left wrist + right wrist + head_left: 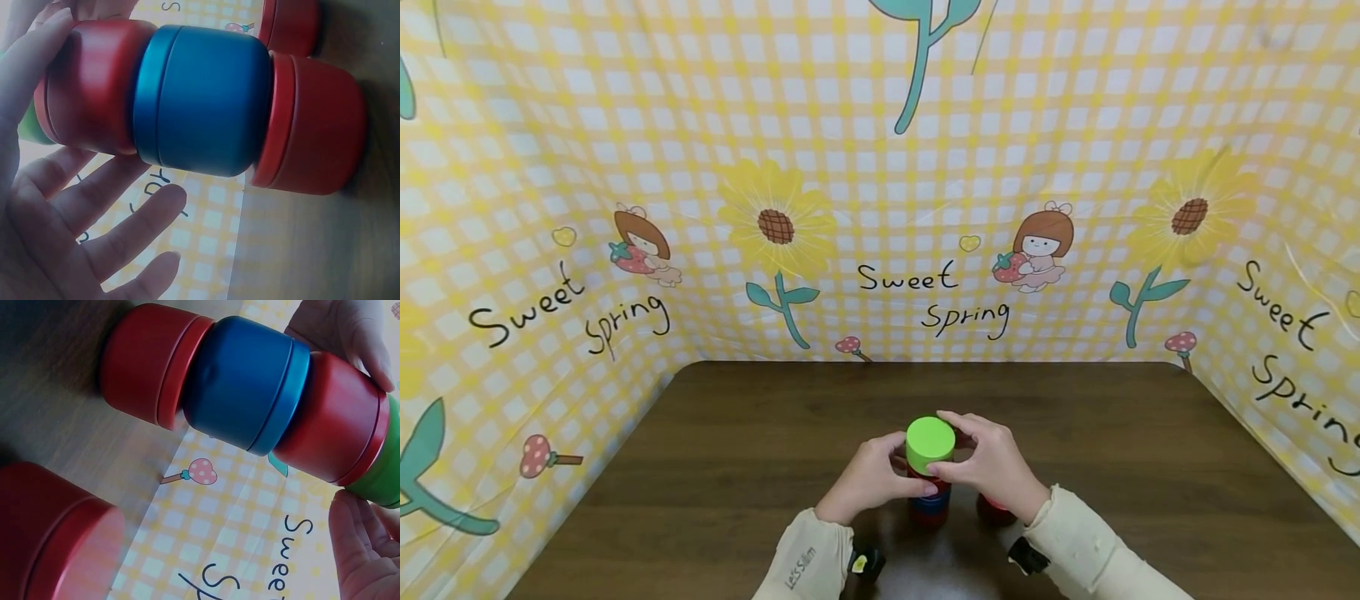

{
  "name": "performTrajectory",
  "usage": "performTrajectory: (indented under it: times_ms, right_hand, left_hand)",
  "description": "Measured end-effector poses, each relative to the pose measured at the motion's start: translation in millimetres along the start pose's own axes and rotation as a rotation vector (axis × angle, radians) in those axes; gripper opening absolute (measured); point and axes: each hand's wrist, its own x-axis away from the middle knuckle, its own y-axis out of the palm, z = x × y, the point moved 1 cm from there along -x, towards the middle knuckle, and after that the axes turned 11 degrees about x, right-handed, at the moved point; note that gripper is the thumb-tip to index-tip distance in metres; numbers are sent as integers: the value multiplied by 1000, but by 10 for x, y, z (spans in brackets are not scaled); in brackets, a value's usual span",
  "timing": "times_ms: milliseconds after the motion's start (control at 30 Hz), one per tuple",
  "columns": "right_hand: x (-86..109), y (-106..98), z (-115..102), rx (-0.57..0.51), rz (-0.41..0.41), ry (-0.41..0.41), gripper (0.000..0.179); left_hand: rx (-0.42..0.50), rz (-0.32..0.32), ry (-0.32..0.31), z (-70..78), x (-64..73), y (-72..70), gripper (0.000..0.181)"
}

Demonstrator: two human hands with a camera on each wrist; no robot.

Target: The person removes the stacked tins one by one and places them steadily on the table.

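Head view: hands [936,475] hide the stack [930,487] below its green tin [930,440].

A dark wooden table [737,467] carries a stack of tins [929,492] and one separate red tin [992,508].

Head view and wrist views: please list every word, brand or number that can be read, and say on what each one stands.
"Sweet Spring": printed several times on the yellow checked backdrop cloth, in black handwriting.
"Let's Slim": on the left sleeve, small, so the reading is uncertain.
"Swee" and "Sp": cut-off parts of the same backdrop print, in the right wrist view.
Tins in the stack: no text visible.
Black wrist devices: nothing readable.
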Motion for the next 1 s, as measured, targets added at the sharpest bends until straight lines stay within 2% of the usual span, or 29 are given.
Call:
performTrajectory:
  times_ms: [567,1000]
  right_hand:
    - [-6,-14,-14,-29,-30,24,52]
    - [24,-70,0,-1,18,19,50]
  left_hand:
    - [15,14,-13,-11,5,1,46]
    - [5,4,-20,-5,2,-8,52]
